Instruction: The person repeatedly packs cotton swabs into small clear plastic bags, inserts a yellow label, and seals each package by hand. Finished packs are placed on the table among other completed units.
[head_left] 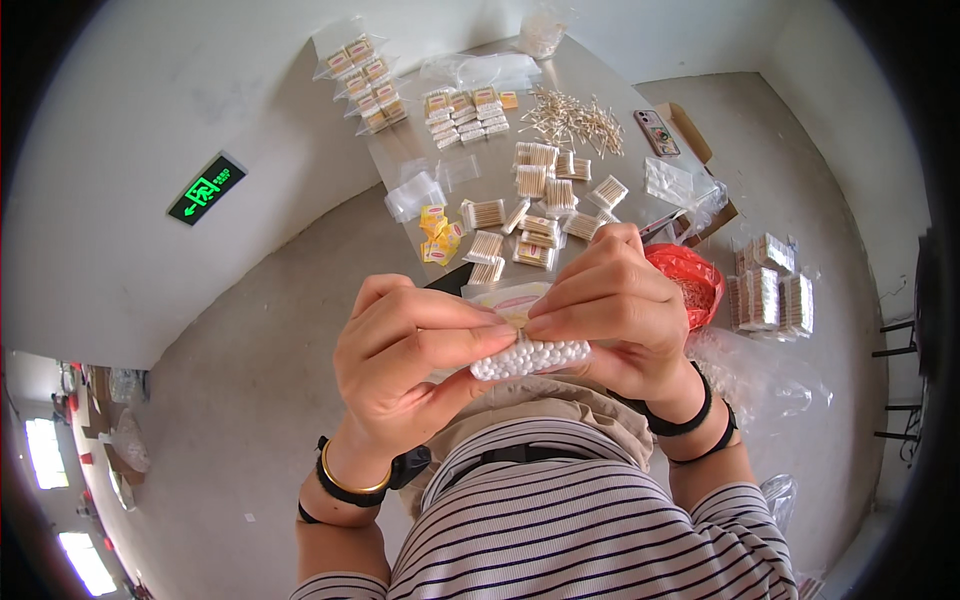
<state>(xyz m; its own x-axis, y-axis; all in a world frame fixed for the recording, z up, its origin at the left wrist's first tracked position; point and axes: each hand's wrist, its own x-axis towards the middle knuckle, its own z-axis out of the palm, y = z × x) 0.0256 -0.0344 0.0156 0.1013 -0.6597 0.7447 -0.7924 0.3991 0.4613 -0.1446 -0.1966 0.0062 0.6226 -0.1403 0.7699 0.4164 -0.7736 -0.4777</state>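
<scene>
Close to my body, a pack of cotton swabs (pixel 530 357) in a clear plastic bag is held between both hands, its white tips facing me. My left hand (pixel 415 345) grips the left end, thumb below and fingers on top. At the right end my right hand (pixel 620 310) pinches the bag's top near the middle. The bag's clear flap (pixel 505 297), with a pale printed card showing through, sticks out beyond my fingertips. Past my hands, several small swab bundles (pixel 540 230) lie on the metal table. Yellow cards (pixel 438 235) are scattered to their left.
Loose swabs (pixel 575 120) are heaped farther back, near a phone (pixel 656 132). Stacked packs (pixel 465 117) and filled bags (pixel 365 85) stand at the far left. A red plastic bag (pixel 688 280) hangs right of my right hand, with bagged swab bundles (pixel 770 290) beyond it.
</scene>
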